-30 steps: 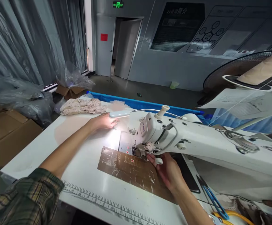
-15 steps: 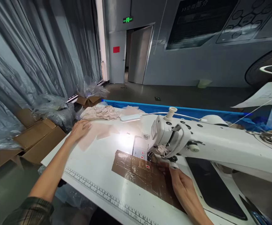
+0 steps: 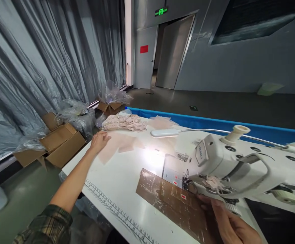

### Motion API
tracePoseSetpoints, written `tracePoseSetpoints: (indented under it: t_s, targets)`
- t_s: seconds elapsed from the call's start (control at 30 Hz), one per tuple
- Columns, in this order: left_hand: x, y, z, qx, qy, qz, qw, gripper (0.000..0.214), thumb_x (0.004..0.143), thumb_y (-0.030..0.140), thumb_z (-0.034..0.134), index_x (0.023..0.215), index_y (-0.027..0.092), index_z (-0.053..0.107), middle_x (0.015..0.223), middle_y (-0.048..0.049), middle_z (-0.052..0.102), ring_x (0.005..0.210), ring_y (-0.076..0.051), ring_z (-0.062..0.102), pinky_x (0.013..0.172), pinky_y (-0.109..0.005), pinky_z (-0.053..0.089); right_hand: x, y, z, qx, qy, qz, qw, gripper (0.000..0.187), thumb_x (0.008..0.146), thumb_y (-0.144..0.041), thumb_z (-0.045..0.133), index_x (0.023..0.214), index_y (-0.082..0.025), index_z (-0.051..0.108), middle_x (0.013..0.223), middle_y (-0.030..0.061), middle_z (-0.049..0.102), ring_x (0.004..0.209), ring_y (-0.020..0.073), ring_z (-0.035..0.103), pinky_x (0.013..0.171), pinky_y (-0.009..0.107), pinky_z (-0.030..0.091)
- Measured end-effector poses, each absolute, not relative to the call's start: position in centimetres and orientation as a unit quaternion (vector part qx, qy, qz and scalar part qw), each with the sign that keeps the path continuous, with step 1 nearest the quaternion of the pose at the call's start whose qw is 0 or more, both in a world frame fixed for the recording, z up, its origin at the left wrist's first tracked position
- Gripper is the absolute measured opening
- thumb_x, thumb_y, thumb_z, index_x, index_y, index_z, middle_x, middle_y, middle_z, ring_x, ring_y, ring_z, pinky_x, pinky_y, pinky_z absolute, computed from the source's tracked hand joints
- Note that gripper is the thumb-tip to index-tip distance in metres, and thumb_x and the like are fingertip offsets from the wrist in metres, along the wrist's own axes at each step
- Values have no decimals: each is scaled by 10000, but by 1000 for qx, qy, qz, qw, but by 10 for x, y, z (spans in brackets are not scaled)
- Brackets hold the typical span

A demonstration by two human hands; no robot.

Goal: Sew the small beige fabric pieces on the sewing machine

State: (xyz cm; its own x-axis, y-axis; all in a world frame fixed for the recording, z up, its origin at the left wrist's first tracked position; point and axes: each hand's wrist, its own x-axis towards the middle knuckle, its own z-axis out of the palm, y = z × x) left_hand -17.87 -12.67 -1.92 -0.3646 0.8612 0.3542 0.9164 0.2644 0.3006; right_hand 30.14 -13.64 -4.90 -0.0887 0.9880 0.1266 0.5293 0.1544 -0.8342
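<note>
My left hand (image 3: 99, 141) reaches over the far left of the white sewing table (image 3: 106, 173). Its fingers are closed at the edge of a sheer pink fabric piece (image 3: 111, 149), which lies flat with others overlapping it. My right hand (image 3: 235, 223) is low by the needle area of a white sewing machine (image 3: 210, 159), its fingers curled together. Whatever is between them is hidden. Beneath and beside that hand lies a brown strip (image 3: 160, 191), wrapped in clear tape, in front of the metal needle plate (image 3: 171, 169).
Bundled pinkish lace trim (image 3: 124, 122) lies at the table's back edge. A lamp (image 3: 165, 133) on a bent arm lights the middle. A printed ruler (image 3: 111, 206) follows the front edge. Cardboard boxes (image 3: 66, 145) and plastic bags stand on the floor at left.
The view has turned left and come nearer the machine, so things sit further right. My left hand's fingers have curled in at the sheer fabric. My right hand stays by the needle area.
</note>
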Motion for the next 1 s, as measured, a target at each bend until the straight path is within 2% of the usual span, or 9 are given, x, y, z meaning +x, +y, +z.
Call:
tracePoseSetpoints:
  t_s: [0.1, 0.2, 0.33, 0.43, 0.5, 0.6, 0.77, 0.9, 1.0]
  targets:
    - [-177, -127, -19, -562, -788, -244, 59, 249, 870, 327, 539, 922, 210, 753, 1115, -57, 691, 1031, -250, 632, 964, -367, 469, 305, -137, -54, -576, -668, 338, 329, 559, 784, -691, 472, 877, -210, 740, 947, 100, 748, 925, 304, 696, 891, 368, 551]
    - [-175, -128, -19, -557, -787, -259, 59, 252, 860, 316, 523, 896, 228, 756, 1060, -38, 708, 975, -234, 651, 915, -341, 496, 310, -137, -62, -574, -673, 339, 321, 535, 810, -656, 487, 947, -199, 727, 997, 88, 742, 1010, 300, 668, 917, 353, 527]
    - [-174, -128, -18, -550, -787, -273, 61, 281, 852, 338, 502, 905, 220, 751, 1066, -45, 707, 966, -233, 650, 906, -336, 504, 311, -138, -63, -577, -675, 332, 317, 508, 838, -624, 482, 966, -196, 722, 994, 76, 744, 990, 280, 675, 865, 301, 537]
    - [-174, -127, -19, -548, -785, -279, 67, 332, 844, 374, 502, 974, 184, 741, 1160, -84, 673, 1053, -278, 617, 990, -395, 459, 309, -140, -59, -582, -678, 320, 315, 515, 849, -633, 462, 959, -202, 721, 980, 65, 747, 950, 263, 686, 828, 276, 538]
    - [-175, -127, -19, -550, -785, -278, 64, 327, 827, 374, 518, 950, 177, 749, 1150, -94, 677, 1047, -295, 618, 1004, -423, 447, 309, -140, -57, -581, -678, 318, 318, 520, 857, -640, 445, 958, -207, 716, 974, 58, 748, 921, 245, 692, 812, 259, 536]
    - [-174, -127, -19, -549, -786, -279, 57, 286, 823, 342, 514, 869, 205, 762, 1060, -69, 710, 988, -275, 642, 958, -403, 484, 309, -139, -56, -577, -678, 321, 322, 528, 845, -654, 450, 913, -204, 716, 936, 55, 752, 894, 240, 696, 781, 244, 544]
    - [-172, -128, -16, -540, -786, -293, 61, 245, 825, 310, 533, 873, 233, 760, 1061, -33, 712, 983, -239, 652, 945, -358, 500, 308, -138, -54, -592, -661, 326, 326, 567, 774, -708, 467, 829, -199, 712, 886, 67, 753, 870, 271, 700, 705, 270, 569]
    - [-167, -129, -9, -557, -771, -303, 58, 239, 834, 290, 539, 910, 206, 749, 1108, -58, 688, 1027, -232, 634, 971, -353, 481, 305, -136, -48, -596, -649, 350, 318, 568, 716, -728, 477, 773, -210, 701, 902, 94, 749, 983, 322, 674, 837, 349, 557]
    - [-161, -132, -3, -594, -747, -298, 34, 233, 854, 292, 523, 914, 197, 727, 1077, -67, 693, 977, -212, 647, 943, -335, 490, 301, -136, -41, -595, -629, 370, 336, 518, 647, -715, 525, 689, -224, 685, 869, 106, 743, 973, 343, 673, 859, 361, 552]
